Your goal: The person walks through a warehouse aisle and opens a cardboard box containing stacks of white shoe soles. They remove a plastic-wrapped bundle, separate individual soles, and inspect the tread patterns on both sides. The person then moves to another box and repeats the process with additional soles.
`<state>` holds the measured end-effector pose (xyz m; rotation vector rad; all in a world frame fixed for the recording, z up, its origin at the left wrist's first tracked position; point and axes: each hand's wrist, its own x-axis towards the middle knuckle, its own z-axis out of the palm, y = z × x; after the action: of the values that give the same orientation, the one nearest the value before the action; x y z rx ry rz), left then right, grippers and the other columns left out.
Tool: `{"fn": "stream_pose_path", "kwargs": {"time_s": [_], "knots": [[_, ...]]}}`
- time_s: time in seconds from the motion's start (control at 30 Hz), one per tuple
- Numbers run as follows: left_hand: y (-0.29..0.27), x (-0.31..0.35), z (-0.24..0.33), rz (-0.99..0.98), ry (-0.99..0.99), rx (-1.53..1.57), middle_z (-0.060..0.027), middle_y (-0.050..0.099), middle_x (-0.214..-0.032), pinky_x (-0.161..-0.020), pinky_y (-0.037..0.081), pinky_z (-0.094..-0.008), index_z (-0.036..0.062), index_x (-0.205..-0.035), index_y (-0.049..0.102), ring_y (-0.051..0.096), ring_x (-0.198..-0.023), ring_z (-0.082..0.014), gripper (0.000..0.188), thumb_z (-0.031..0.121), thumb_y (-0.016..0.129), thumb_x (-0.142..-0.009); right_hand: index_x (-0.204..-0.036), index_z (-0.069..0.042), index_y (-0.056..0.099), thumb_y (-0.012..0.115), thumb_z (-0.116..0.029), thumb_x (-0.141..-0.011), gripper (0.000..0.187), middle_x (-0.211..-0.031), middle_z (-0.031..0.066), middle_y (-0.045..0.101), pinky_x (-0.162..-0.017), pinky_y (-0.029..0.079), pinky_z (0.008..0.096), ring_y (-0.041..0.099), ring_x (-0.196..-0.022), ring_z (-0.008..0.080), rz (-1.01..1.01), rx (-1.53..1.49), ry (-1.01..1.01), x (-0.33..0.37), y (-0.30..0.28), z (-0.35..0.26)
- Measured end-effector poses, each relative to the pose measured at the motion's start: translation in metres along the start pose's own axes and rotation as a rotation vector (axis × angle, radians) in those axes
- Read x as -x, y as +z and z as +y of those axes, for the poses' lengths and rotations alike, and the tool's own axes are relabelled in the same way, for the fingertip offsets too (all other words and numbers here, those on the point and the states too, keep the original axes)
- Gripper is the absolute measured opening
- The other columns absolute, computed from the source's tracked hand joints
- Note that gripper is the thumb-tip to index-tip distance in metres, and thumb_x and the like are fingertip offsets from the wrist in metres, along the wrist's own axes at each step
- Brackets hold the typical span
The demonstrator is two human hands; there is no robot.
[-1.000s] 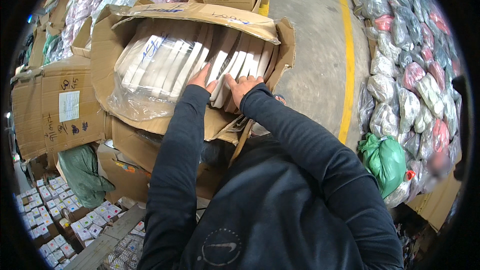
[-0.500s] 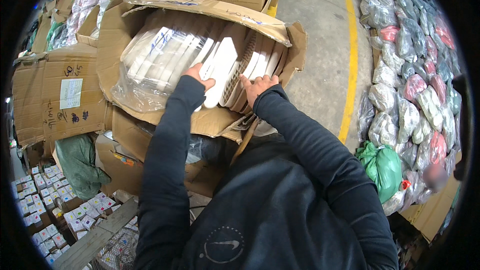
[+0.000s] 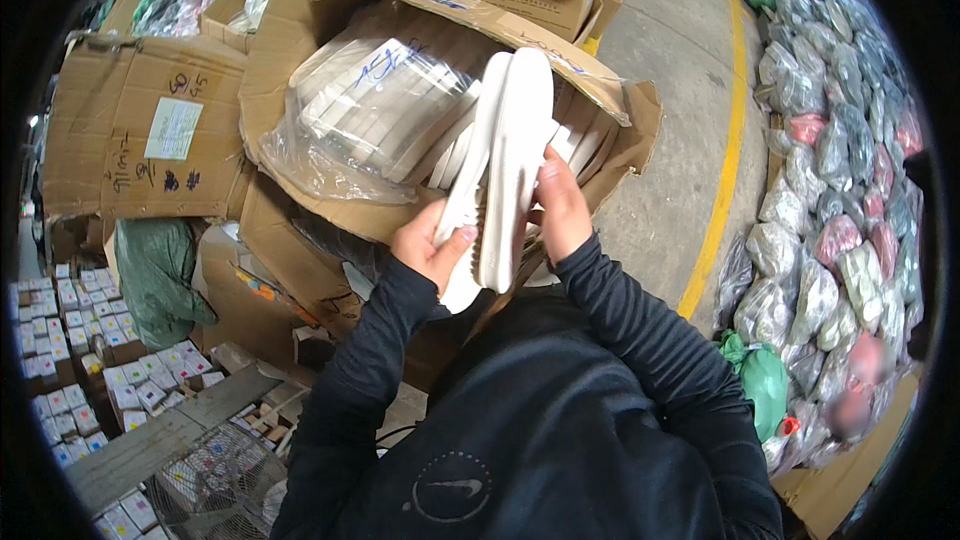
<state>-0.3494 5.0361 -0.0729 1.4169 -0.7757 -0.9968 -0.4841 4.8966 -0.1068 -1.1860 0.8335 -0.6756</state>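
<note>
Two white shoe soles are held up side by side, lengthwise, in front of an open carton [image 3: 262, 90]. My left hand [image 3: 428, 245] is closed on the left shoe sole [image 3: 484, 125], thumb across its lower part. On the other side, my right hand [image 3: 565, 208] grips the edge of the right shoe sole [image 3: 527, 105], whose side faces partly toward me. The two soles overlap or touch along their length. Inside the carton, more soles stand packed in a row, many under a clear plastic bag [image 3: 335, 165]; the held pair hides some of them.
Stacked cartons [image 3: 540, 5] stand behind, and a marked carton [image 3: 120, 160] at left. Plastic-wrapped bundles [image 3: 785, 200] pile up along the right, past a yellow floor line [image 3: 722, 190], with a green bag [image 3: 765, 390]. Lower left are a fan [image 3: 215, 475] and several small white boxes [image 3: 75, 325].
Both hands have come up and toward me from the row in the carton, lifting two soles out. My right hand, earlier on the row, now grips one. The view has shifted slightly.
</note>
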Motion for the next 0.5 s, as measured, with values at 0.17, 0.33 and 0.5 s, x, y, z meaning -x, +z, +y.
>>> {"fn": "stream_pose_path", "kwargs": {"time_s": [0.17,0.33,0.5], "knots": [[0.002,0.006,-0.005,0.084,-0.032,0.032,-0.0059,0.064,-0.103,-0.085,0.048,-0.0264,-0.0037,-0.122,0.054,0.058,-0.093,-0.0101,0.034,0.019,0.057,-0.097,-0.148,0.006,0.019,0.066,-0.011,-0.085,0.081,-0.136,0.0181,0.048,-0.104,0.038,0.0335,0.048,-0.125,0.0237,-0.168,0.196,-0.157,0.009,-0.001,-0.029],[-0.006,0.002,0.002,0.258,0.283,0.253,-0.012,0.057,-0.122,-0.095,0.045,-0.0323,-0.0034,-0.133,0.039,0.055,-0.11,-0.0173,0.046,0.022,0.052,-0.097,-0.146,0.002,0.028,0.042,-0.036,-0.087,0.072,-0.142,0.0223,0.043,-0.103,0.043,0.0471,0.05,-0.124,0.0355,-0.391,-0.538,0.061,0.002,-0.029,-0.058],[-0.013,-0.01,0.025,0.234,0.209,0.522,-0.0207,0.05,-0.13,-0.084,0.056,-0.043,0.0024,-0.14,0.028,0.062,-0.108,-0.0313,0.052,0.015,0.039,-0.091,-0.147,0.001,0.027,0.036,-0.037,-0.087,0.072,-0.143,0.0236,0.042,-0.102,0.044,0.0526,0.051,-0.123,0.0395,-0.42,-0.885,0.031,0.005,-0.036,-0.07]]}}
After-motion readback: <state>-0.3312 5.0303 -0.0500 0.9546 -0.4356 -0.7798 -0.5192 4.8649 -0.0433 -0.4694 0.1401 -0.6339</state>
